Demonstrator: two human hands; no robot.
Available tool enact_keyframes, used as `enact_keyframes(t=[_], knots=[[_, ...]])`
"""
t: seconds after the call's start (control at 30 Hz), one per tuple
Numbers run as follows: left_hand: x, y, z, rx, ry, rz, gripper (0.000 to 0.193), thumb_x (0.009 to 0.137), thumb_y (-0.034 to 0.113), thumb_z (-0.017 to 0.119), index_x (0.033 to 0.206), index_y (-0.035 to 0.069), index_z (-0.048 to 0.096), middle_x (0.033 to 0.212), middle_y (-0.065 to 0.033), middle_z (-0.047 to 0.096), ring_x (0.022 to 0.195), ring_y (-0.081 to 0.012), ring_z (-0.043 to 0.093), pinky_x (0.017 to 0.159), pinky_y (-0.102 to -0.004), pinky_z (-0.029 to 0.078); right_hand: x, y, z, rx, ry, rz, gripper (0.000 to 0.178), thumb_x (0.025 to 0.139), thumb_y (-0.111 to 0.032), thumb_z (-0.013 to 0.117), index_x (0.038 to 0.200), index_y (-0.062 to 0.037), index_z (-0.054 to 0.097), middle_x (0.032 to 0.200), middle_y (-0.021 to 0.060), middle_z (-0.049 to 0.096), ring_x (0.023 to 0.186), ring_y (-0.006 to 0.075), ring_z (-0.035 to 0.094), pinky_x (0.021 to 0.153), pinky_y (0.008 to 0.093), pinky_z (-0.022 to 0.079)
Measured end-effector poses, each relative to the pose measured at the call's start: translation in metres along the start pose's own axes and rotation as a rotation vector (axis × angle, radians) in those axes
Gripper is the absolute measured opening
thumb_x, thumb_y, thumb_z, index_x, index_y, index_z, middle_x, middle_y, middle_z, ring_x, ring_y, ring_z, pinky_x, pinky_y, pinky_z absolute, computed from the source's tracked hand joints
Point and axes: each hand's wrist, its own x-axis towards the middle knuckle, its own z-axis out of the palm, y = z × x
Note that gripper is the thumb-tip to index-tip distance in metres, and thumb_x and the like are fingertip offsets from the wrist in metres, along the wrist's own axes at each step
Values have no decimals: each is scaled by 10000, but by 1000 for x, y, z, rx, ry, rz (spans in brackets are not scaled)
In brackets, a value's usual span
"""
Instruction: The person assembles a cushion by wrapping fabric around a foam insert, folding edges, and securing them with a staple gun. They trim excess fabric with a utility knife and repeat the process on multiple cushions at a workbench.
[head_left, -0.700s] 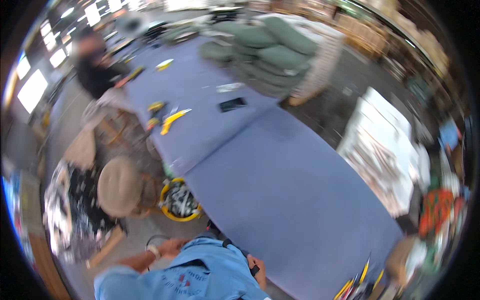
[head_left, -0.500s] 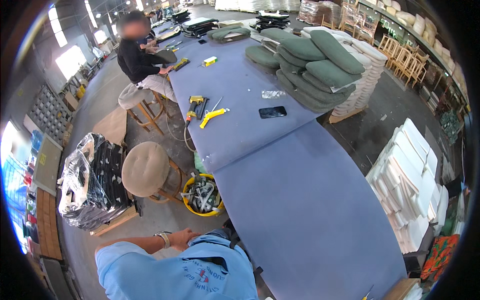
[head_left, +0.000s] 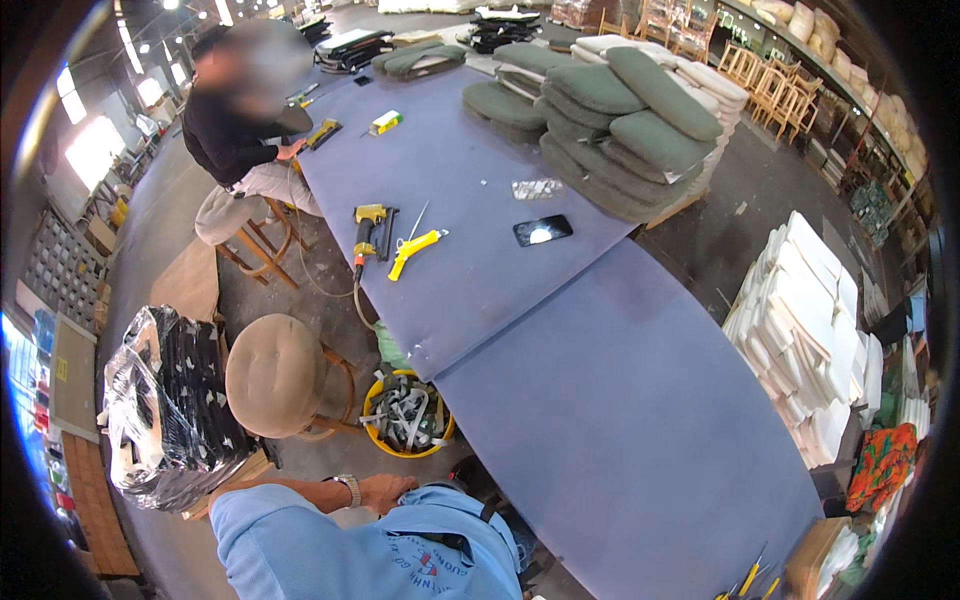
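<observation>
My left hand point(head_left: 388, 492), with a metal-banded watch point(head_left: 347, 488) on the wrist, rests against my waist at the hem of my light blue shirt point(head_left: 350, 550). Its fingertips are hidden, so whether it grips the cloth does not show. My right hand is out of view. Beyond, on the blue-grey padded table point(head_left: 620, 400), lie a yellow and black staple gun point(head_left: 370, 232) on an air hose, a yellow-handled tool point(head_left: 415, 254) and a thin metal spike beside it. A black phone point(head_left: 542, 231) lies farther right, close to a clear patterned strip point(head_left: 537, 189).
Green cushions point(head_left: 640, 130) are stacked at the table's far right. A co-worker point(head_left: 235, 130) sits at the far left. Round stools point(head_left: 275, 375), a yellow scrap bucket point(head_left: 408, 450) and a plastic-wrapped stack point(head_left: 170, 410) stand left. White foam sheets point(head_left: 795, 330) rise on the right.
The view has shifted, bringing more yellow-handled tools into sight at the near right corner. My left hand stays at my waist; the tools and phone lie unmoved on the table.
</observation>
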Motion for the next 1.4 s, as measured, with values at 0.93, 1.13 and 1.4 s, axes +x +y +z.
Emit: enact_keyframes(t=[0.93, 1.13, 1.4], knots=[[5, 43, 145, -816, 1055, -709, 447, 955, 424, 606, 1002, -6, 723, 978, -280, 717, 952, -438, 693, 845, -476, 550, 41, -5, -43, -206, -391, -73, 576, 897, -522, 697, 1258, -80, 622, 1169, 194, 667, 1019, 318, 647, 991, 440, 460], [53, 24, 200, -776, 948, -686, 530, 981, 540, 561, 983, 51, 765, 981, -222, 746, 946, -368, 720, 851, -441, 553, 50, 35, -84, -258, -497, -84, 624, 883, -543, 711, 1300, -90, 606, 1206, 197, 659, 1042, 323, 645, 1014, 446, 454], [52, 109, 127, -585, 454, -211, 632, 980, 617, 555, 1183, 40, 713, 1129, -177, 732, 1039, -303, 691, 931, -416, 526, 54, 87, -128, -303, -629, -51, 692, 865, -569, 728, 1356, -103, 586, 1255, 201, 649, 1073, 330, 642, 1044, 454, 446]])
